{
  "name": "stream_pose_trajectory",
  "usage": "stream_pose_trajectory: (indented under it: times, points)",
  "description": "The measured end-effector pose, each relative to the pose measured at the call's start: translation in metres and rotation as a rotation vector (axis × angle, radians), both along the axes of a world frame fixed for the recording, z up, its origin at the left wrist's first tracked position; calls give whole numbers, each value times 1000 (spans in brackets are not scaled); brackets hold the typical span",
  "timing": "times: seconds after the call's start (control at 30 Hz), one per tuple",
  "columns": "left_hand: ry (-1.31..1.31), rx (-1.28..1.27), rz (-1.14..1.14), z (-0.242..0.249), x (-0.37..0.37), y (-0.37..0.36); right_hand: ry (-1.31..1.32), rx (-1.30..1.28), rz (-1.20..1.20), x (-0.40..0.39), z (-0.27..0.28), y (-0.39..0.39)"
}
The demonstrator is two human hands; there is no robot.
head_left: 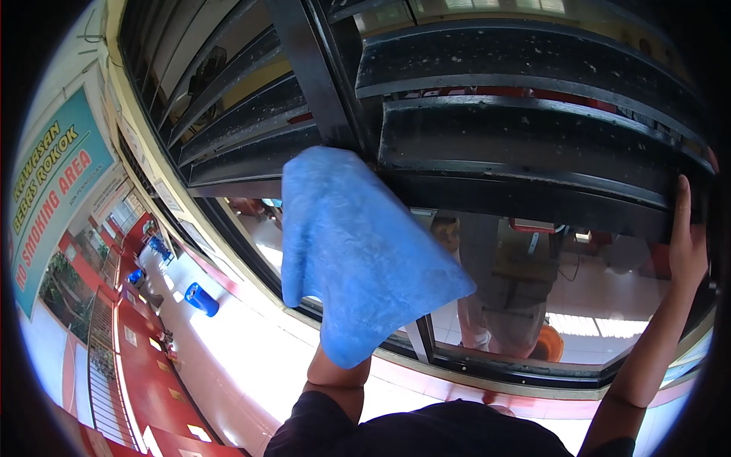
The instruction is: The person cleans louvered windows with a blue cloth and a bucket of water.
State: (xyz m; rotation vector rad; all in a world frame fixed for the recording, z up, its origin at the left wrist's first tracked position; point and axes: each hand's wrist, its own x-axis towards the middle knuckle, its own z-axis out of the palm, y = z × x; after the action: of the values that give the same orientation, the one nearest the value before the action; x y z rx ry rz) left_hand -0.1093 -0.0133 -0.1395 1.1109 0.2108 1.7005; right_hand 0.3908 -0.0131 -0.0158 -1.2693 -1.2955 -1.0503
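A blue cloth hangs draped over my raised left hand, whose fingers it hides; only the forearm shows below. The cloth's upper end lies against the dark window frame, beside the glass louvers. At the far right, my right hand rests on the window's side edge with a finger stretched upward. Some of its other fingers are out of sight. Dusty, speckled louver slats run across the upper part of the window, tilted.
Below the slats is a fixed glass pane with reflections, an orange bucket showing in it. Along the corridor at left stand a blue bin and a red low wall. A teal no-smoking sign hangs at upper left.
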Motion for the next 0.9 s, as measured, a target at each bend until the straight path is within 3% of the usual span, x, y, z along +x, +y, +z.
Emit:
stream_pose_trajectory:
  times: [0.1, 0.33, 0.43, 0.53, 0.7, 0.9]
  points:
    - [-21, 10, 49, -2, 9, -1, -161, -65, -241, 33, -33, 5]
    - [-37, 331, 132, 57, 24, 4, 109, 144, 357, 20, -35, 15]
    - [-66, 256, 116, 97, 25, 14, -100, 120, 332, -14, -4, -11]
    - [-34, 228, 130, 139, 23, 20, -262, 23, 150, -15, 1, -22]
    - [213, 370, 380, 190, 24, -6, -539, -75, 58, -19, 18, -34]
    - [441, 589, 590, 271, 28, 3, -559, -92, 52, -36, 21, -42]
